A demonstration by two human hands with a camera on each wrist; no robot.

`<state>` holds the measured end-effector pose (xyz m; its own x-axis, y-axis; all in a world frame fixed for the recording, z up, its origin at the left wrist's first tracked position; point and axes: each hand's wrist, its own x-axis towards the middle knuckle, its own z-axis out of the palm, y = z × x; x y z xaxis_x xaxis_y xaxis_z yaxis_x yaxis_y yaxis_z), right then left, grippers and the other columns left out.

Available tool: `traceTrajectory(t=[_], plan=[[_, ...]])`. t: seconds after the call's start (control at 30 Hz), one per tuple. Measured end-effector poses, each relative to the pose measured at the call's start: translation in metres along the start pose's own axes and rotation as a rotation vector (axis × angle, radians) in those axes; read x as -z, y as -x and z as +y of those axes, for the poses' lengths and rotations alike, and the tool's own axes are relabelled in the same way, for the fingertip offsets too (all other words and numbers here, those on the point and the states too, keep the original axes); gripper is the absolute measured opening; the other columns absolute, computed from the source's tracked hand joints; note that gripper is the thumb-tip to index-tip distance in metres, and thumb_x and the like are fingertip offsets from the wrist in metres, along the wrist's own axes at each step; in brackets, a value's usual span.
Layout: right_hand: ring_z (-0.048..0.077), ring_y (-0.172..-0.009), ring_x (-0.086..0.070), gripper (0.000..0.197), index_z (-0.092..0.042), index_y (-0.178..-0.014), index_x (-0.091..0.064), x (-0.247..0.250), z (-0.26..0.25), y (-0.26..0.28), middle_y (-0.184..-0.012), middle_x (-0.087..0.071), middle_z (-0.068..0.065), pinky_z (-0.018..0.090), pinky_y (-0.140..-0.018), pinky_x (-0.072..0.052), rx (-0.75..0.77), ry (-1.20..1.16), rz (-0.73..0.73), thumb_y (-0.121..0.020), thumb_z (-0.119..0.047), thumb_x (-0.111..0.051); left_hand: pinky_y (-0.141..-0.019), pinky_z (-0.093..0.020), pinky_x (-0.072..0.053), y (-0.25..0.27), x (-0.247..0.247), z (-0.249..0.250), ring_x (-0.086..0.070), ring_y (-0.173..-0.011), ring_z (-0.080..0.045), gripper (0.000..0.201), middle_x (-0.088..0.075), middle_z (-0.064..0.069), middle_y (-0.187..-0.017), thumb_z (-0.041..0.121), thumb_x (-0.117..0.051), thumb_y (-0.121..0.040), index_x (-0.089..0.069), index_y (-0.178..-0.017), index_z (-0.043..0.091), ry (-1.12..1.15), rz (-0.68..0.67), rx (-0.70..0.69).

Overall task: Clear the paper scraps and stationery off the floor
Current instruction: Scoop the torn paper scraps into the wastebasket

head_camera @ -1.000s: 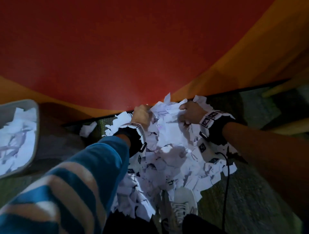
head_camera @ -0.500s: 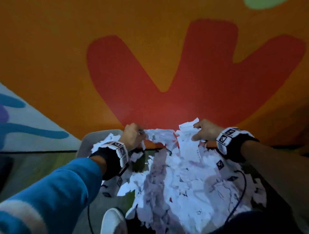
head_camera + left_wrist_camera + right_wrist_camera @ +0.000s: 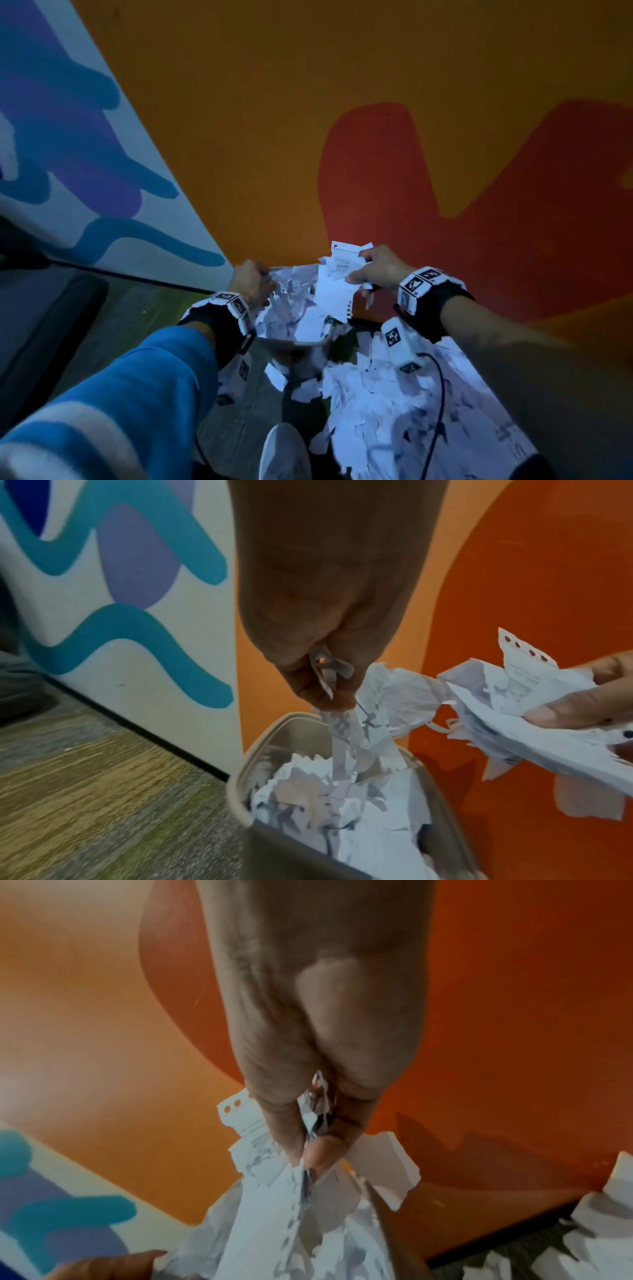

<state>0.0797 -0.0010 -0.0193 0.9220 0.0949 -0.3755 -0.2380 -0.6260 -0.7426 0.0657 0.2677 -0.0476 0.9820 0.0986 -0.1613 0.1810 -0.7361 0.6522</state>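
Above the grey bin (image 3: 310, 341), left hand (image 3: 251, 284) and right hand (image 3: 378, 270) each pinch torn paper scraps (image 3: 334, 291); print unreadable. More scraps on the floor (image 3: 387, 411) at 5 o'clock.

The paper scraps (image 3: 334, 291) pinched in the right hand (image 3: 375, 270) are thin matt white paper, crumpled, with ragged torn edges and a punched-hole strip along one piece. The strips dangling from the left hand (image 3: 250, 284) look just as flimsy. Under both hands, the bin (image 3: 240, 785) looks like smooth beige plastic with a slight sheen on the rim. The carpet (image 3: 85, 791) left of the left hand is rough, short-pile and streaky. The wall (image 3: 274, 137) beyond the hands is smooth matt paint. The sleeve (image 3: 137, 394) is soft knit cloth.
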Motion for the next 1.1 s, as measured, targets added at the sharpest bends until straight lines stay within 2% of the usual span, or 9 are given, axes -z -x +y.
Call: traceTrajectory(t=[0.07,0.13,0.3,0.37,0.47,0.67,0.73,0.87,1.1], plan=[[0.027,-0.063,-0.065,0.033,-0.006,-0.103,-0.062,-0.030,-0.010,-0.015,-0.095,-0.058,0.016,0.039,-0.051,-0.057,-0.022,-0.039,-0.017,-0.077,-0.002,-0.081,-0.044,-0.016,-0.046,-0.004,0.006,-0.017,-0.065,-0.055,-0.017,0.010,-0.070,-0.011,-0.069,0.010,-0.069,-0.085,-0.073,-0.086,0.001,-0.030,-0.005,0.075],[0.023,-0.056,-0.059,0.029,-0.009,-0.086,-0.057,-0.058,-0.018,-0.030,-0.086,-0.052,0.011,0.034,-0.051,-0.055,-0.044,-0.059,-0.017,-0.074,0.001,-0.081,-0.062,-0.026,-0.054,-0.010,0.009,-0.032,-0.071,-0.076,-0.025,0.018,-0.074,-0.013,-0.084,0.015,-0.068,-0.081,-0.075,-0.091,0.003,-0.059,-0.001,0.140],[0.025,-0.058,-0.065,0.038,0.001,-0.116,-0.061,-0.108,-0.034,-0.049,-0.096,-0.066,0.016,0.030,-0.047,-0.054,-0.031,-0.063,-0.035,-0.081,-0.003,-0.075,-0.063,-0.030,-0.053,-0.021,-0.002,-0.050,-0.067,-0.079,-0.026,0.032,-0.073,-0.017,-0.096,0.019,-0.075,-0.078,-0.072,-0.102,-0.001,0.081,-0.119,0.263],[0.027,-0.067,-0.068,0.049,-0.006,-0.128,-0.060,-0.119,-0.030,-0.052,-0.091,-0.067,0.013,0.036,-0.057,-0.059,-0.040,-0.024,-0.065,-0.082,-0.011,-0.076,-0.077,-0.036,-0.059,-0.026,-0.005,-0.049,-0.068,-0.092,-0.029,0.045,-0.069,-0.019,-0.112,0.021,-0.074,-0.084,-0.064,-0.122,-0.001,0.293,-0.154,0.312],[0.032,-0.087,-0.069,0.066,-0.016,-0.140,-0.048,-0.124,-0.025,-0.050,-0.103,-0.061,0.010,0.048,-0.075,-0.060,-0.098,-0.010,-0.125,-0.082,-0.016,-0.079,-0.096,-0.034,-0.048,-0.024,0.001,-0.047,-0.059,-0.118,-0.032,0.057,-0.061,-0.014,-0.131,0.035,-0.068,-0.092,-0.052,-0.140,0.009,0.417,-0.189,0.289],[0.027,-0.071,-0.067,0.056,-0.015,-0.135,-0.053,-0.108,-0.018,-0.041,-0.109,-0.064,0.017,0.042,-0.062,-0.060,-0.107,-0.057,-0.129,-0.084,-0.006,-0.075,-0.075,-0.051,-0.061,-0.018,-0.006,-0.032,-0.062,-0.113,-0.042,0.033,-0.060,-0.025,-0.120,0.010,-0.059,-0.094,-0.057,-0.124,-0.003,0.703,-0.180,0.442],[0.025,-0.060,-0.063,0.047,-0.012,-0.130,-0.058,-0.104,-0.017,-0.036,-0.099,-0.066,0.019,0.040,-0.058,-0.058,-0.105,-0.060,-0.116,-0.086,-0.004,-0.072,-0.065,-0.047,-0.060,-0.012,-0.002,-0.029,-0.065,-0.097,-0.037,0.018,-0.060,-0.020,-0.103,0.007,-0.056,-0.096,-0.061,-0.109,-0.004,0.690,-0.173,0.411],[0.024,-0.054,-0.060,0.036,-0.008,-0.120,-0.063,-0.099,-0.016,-0.028,-0.089,-0.066,0.021,0.033,-0.050,-0.055,-0.078,-0.022,-0.106,-0.086,-0.005,-0.072,-0.067,-0.040,-0.059,-0.010,-0.003,-0.030,-0.068,-0.081,-0.028,0.012,-0.066,-0.017,-0.105,0.008,-0.058,-0.096,-0.067,-0.102,0.002,0.564,-0.121,0.264],[0.024,-0.080,-0.071,0.033,-0.013,-0.115,-0.068,-0.067,-0.006,0.004,-0.096,-0.070,0.005,0.044,-0.077,-0.061,0.054,0.234,-0.146,-0.083,-0.019,-0.077,-0.068,-0.037,-0.062,-0.007,-0.018,-0.009,-0.072,-0.088,-0.025,0.024,-0.073,-0.011,-0.100,0.019,-0.069,-0.092,-0.069,-0.110,0.004,0.228,-0.248,-0.014]])
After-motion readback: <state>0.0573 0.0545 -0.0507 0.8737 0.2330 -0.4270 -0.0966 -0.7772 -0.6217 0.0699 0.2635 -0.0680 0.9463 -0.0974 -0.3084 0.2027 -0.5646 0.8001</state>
